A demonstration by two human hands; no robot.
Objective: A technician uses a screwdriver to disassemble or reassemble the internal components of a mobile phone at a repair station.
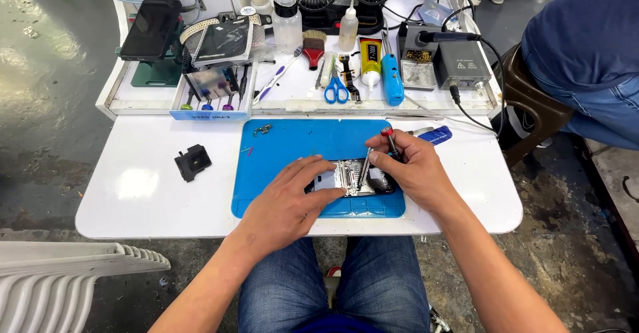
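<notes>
An opened phone with its insides showing lies on the blue work mat, near the mat's front edge. My left hand rests flat on the phone's left part and holds it down. My right hand grips a slim screwdriver with a red cap and also a pair of tweezers, whose tips point down into the phone's middle. A few tiny screws lie at the mat's far left corner.
A small black part lies on the white table left of the mat. Behind the mat stand a tool tray, blue scissors, a brush, bottles, a soldering station and a dark phone on a stand. A seated person is at right.
</notes>
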